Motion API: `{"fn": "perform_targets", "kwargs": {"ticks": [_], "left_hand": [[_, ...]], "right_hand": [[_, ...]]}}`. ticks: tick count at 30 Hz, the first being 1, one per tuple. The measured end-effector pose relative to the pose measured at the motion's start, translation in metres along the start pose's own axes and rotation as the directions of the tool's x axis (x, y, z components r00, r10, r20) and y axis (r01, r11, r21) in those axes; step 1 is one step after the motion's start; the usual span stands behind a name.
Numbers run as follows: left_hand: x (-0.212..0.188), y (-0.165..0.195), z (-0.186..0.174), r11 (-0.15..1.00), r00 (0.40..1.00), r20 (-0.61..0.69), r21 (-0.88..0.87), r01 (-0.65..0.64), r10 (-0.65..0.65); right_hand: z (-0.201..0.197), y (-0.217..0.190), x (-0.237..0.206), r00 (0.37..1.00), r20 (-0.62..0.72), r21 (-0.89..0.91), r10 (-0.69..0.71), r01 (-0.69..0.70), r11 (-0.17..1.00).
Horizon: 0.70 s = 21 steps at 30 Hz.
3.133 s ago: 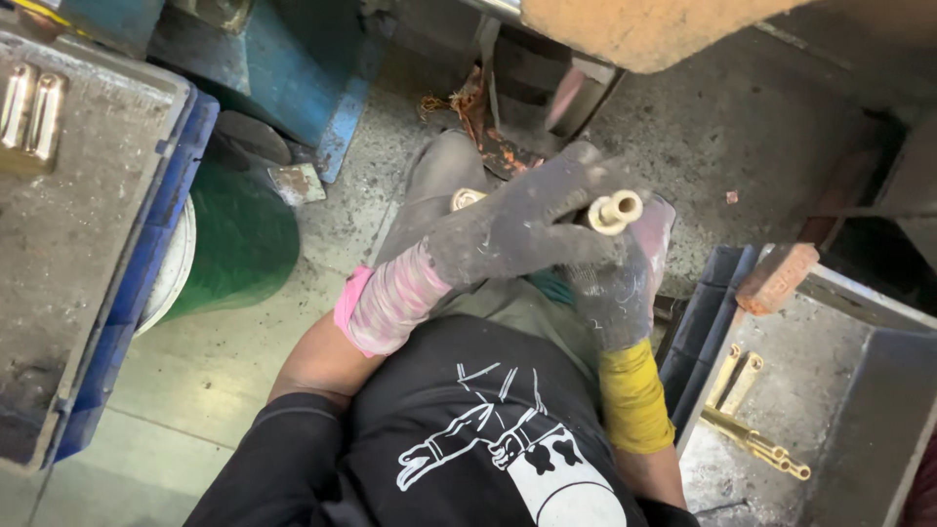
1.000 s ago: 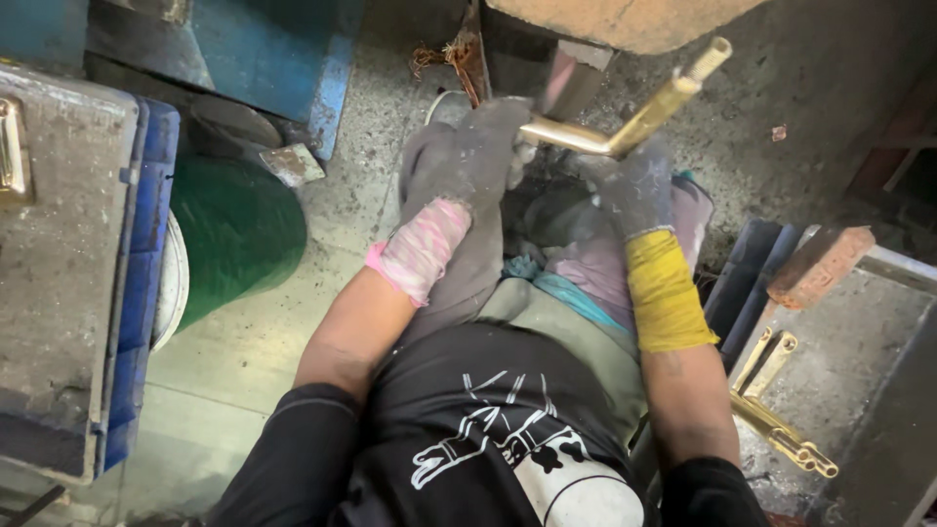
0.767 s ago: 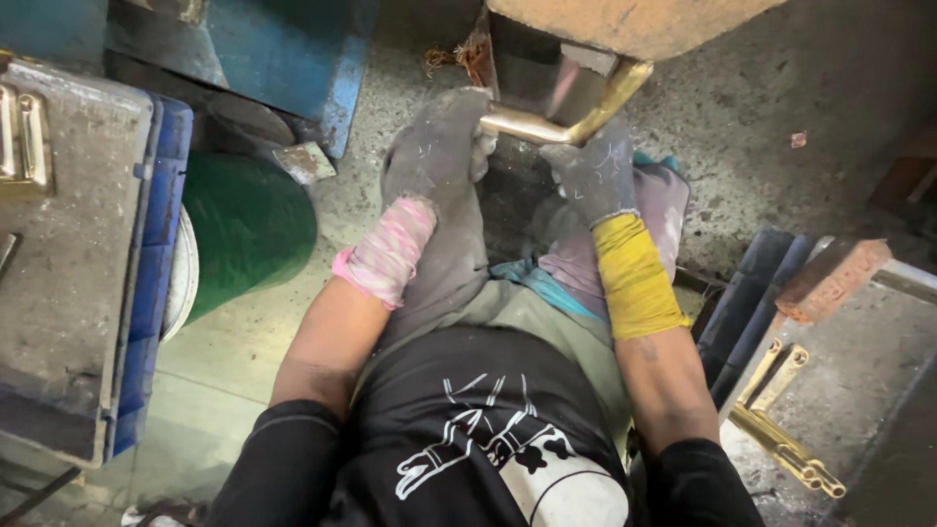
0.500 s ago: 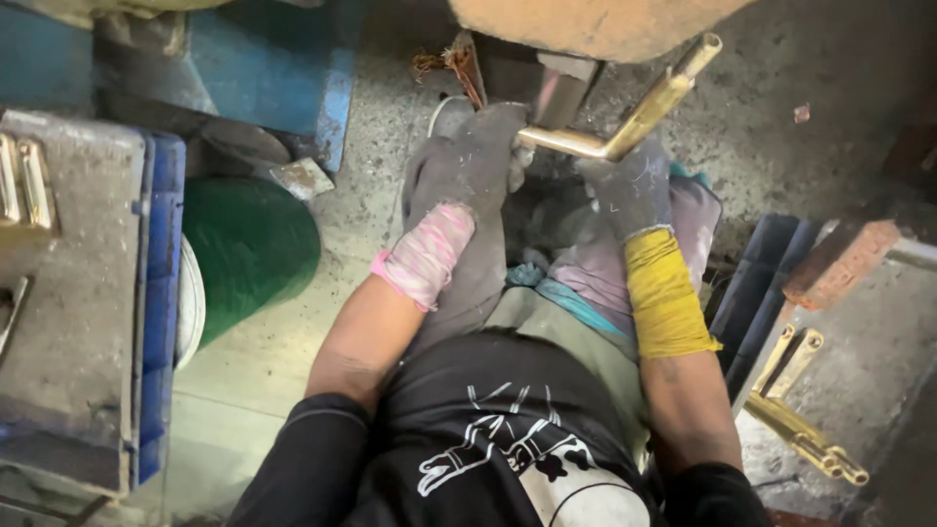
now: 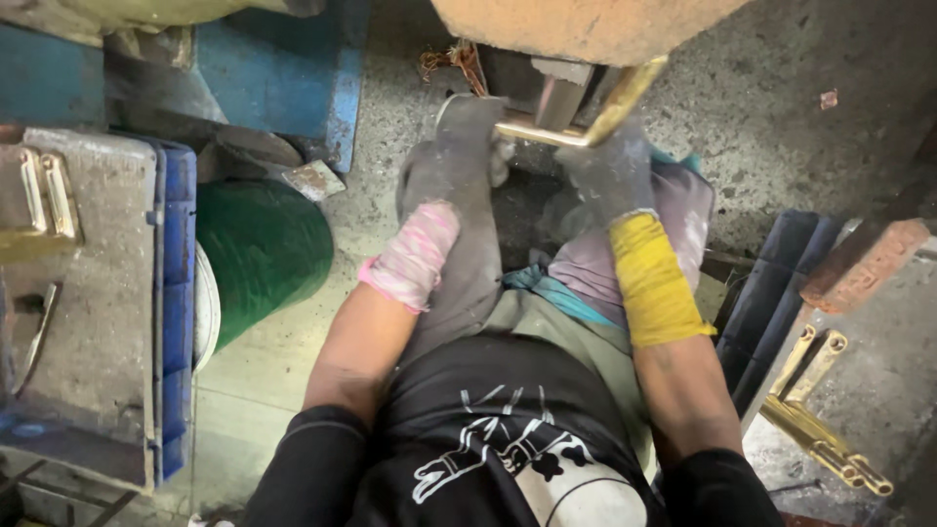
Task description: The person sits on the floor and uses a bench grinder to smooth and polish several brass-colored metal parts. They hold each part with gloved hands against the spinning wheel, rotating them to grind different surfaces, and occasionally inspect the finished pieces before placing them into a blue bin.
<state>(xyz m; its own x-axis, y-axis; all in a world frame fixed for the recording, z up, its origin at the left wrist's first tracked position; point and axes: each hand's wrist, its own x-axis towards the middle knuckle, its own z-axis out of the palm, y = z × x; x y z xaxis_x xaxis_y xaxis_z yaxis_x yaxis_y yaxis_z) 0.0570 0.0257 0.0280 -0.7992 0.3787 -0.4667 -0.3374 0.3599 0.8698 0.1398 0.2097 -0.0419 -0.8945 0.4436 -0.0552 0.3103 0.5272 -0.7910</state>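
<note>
Gripping a bent, L-shaped brass tube (image 5: 576, 125) at both ends, our grey-gloved left hand (image 5: 467, 146) and right hand (image 5: 610, 168) close around it beneath a tan, rounded wheel-like block (image 5: 586, 24), whose top is cut off; the fingertips are hard to see.

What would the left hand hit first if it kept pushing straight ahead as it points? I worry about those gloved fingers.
Probably the big tan wheel just beyond the left hand, which grips the brass bar; depth is unclear.
</note>
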Motion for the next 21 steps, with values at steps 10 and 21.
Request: {"fn": "perform_targets", "kwargs": {"ticks": [10, 21], "left_hand": [[0.009, 0.005, -0.001, 0.892, 0.971, -0.060, -0.410, 0.189, -0.233], [0.050, -0.039, 0.035, 0.712, 0.964, 0.108, -0.655, 0.253, -0.242]], "right_hand": [[0.016, 0.004, 0.012, 0.972, -0.075, -0.013, -0.223, 0.222, 0.975], [-0.018, 0.004, 0.010, 0.976, 0.002, 0.038, 0.216, -0.216, 0.976]]}}
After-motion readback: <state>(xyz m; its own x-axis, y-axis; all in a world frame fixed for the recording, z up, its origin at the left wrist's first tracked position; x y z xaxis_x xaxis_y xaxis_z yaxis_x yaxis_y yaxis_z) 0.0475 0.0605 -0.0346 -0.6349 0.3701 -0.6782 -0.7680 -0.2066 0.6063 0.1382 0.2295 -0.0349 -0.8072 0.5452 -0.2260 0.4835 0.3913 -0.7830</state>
